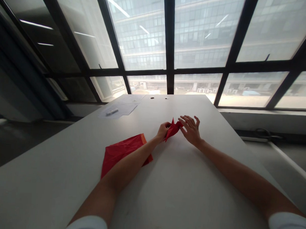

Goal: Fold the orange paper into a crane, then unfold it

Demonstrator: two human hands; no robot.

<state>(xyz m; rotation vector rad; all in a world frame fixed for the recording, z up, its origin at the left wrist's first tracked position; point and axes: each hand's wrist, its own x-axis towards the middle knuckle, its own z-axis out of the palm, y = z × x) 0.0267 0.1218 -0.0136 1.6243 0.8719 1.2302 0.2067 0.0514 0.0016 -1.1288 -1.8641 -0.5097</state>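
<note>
My left hand [163, 131] is closed on a small red folded piece [173, 129], held just over the white table. Pointed corners stick out from its top and bottom; it looks like paper or thin cloth, I cannot tell which. At its right end is my right hand [191, 129], fingers stretched and spread, with the fingertips and thumb touching or very close to the red edge. Under my left forearm lies a larger creased red sheet or bag [123, 148] with an orange border along its right side, partly hidden by the arm.
The white table [179, 196] reaches forward to large windows with dark frames [168, 44]. At its far left lie papers [126, 108] with a pale marker-like stick [112, 111] on them. Two small round holes sit near the far edge. A dark cable [268, 134] lies beyond the right side.
</note>
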